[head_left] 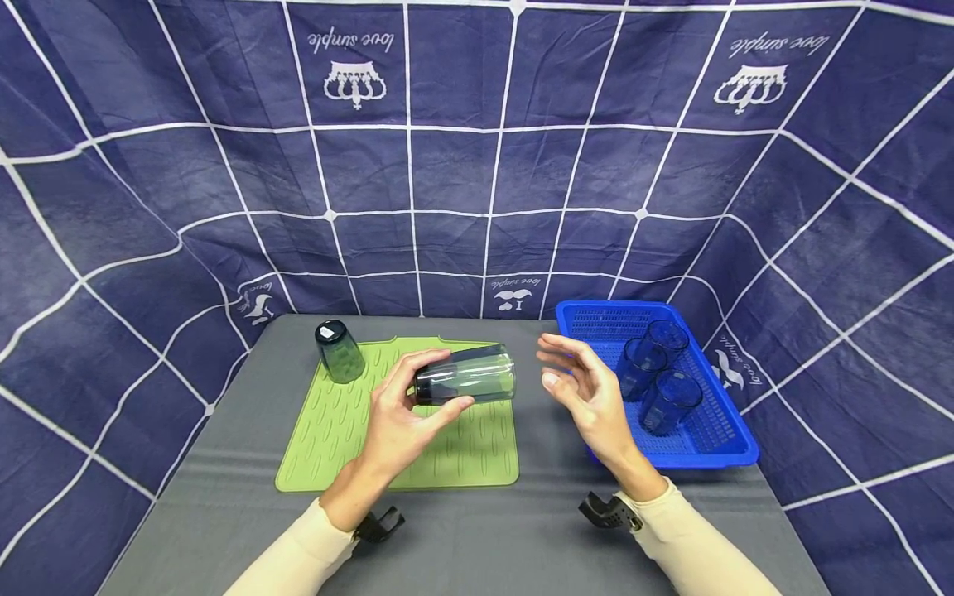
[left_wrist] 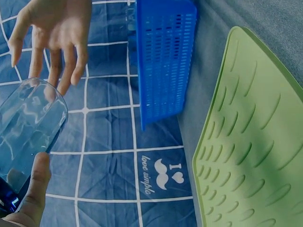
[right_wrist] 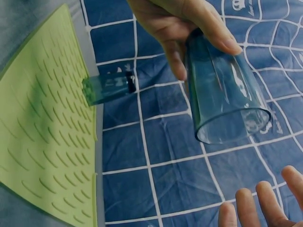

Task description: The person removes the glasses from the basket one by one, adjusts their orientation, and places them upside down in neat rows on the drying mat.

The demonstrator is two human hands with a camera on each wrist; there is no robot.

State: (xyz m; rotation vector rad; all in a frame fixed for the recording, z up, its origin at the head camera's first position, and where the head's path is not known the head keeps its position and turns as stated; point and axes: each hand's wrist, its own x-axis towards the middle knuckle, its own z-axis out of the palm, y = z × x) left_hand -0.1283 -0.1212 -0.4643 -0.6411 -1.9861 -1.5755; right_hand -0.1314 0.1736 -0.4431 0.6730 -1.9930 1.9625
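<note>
My left hand (head_left: 402, 414) grips a clear bluish tumbler (head_left: 468, 377) by its base, held on its side above the green ridged mat (head_left: 350, 447) with the mouth pointing right. The same tumbler (left_wrist: 26, 127) fills the left wrist view's lower left, and in the right wrist view the tumbler (right_wrist: 222, 99) shows its open rim. My right hand (head_left: 589, 393) hovers just right of the tumbler's mouth, fingers spread and holding nothing. A second tumbler (head_left: 339, 351) stands upside down on the mat's far left corner, also seen as the tumbler (right_wrist: 108, 88) in the right wrist view.
A blue plastic basket (head_left: 715, 451) at the table's right holds three blue tumblers (head_left: 669, 401). The grey table (head_left: 477, 538) is backed and flanked by a navy grid-patterned cloth (head_left: 477, 165). The basket (left_wrist: 163, 56) shows side-on in the left wrist view.
</note>
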